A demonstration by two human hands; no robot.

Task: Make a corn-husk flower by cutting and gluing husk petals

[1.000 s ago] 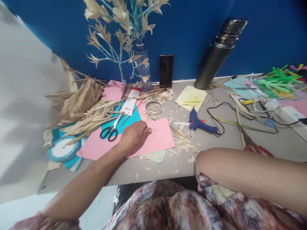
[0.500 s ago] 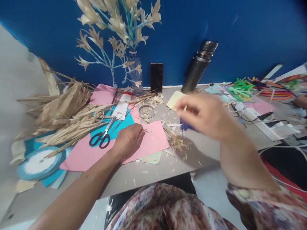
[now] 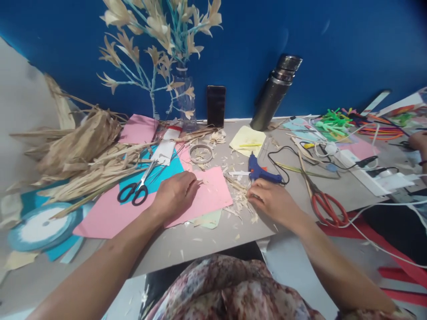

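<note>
My left hand rests on the pink paper, fingers pinched together; a small pale piece of dried husk juts from the fingertips. My right hand is lowered to the table at a small heap of husk scraps. Its fingers are curled closed, and anything inside them is hidden. Just beyond it lies a blue glue gun, nozzle toward the wall. A thin yellow stick lies across the yellow paper. Black-handled scissors lie left of my left hand.
Dried husks and a ribbon roll crowd the left. Behind stand husk flowers, a phone and a leaning flask. A tape roll, red-handled scissors, a power strip and another person's hand also show.
My right hand has let go of the yellow stick onto the yellow paper and moved down toward me to the scraps, uncovering the glue gun. My left hand keeps its pinch.
</note>
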